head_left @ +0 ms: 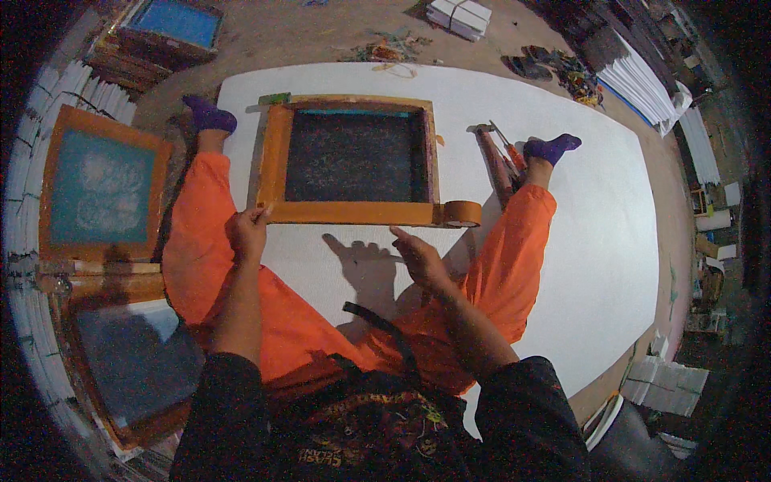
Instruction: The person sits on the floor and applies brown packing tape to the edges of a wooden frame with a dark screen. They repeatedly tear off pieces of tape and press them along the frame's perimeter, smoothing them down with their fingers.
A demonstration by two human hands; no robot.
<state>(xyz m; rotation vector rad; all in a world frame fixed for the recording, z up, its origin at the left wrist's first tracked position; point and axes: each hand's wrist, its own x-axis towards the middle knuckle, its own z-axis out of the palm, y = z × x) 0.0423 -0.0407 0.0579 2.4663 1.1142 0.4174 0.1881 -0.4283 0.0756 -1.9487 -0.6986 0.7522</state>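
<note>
Tape [345, 212], brown and flat, pinched in your left grip [251, 231], lines the near edge of a rectangular wooden frame [429, 149]; your right grip [422, 261] is loosely spread; flat white board [598, 241] extends rightward.

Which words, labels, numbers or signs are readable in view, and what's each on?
Black shirt: printed lettering on the front; I won't copy its wording.
Dark framed screen: pale marks, too faint to read.
Blue-green framed screen: pale patch, too blurred to read.
Tape roll: no legible marking.
</note>
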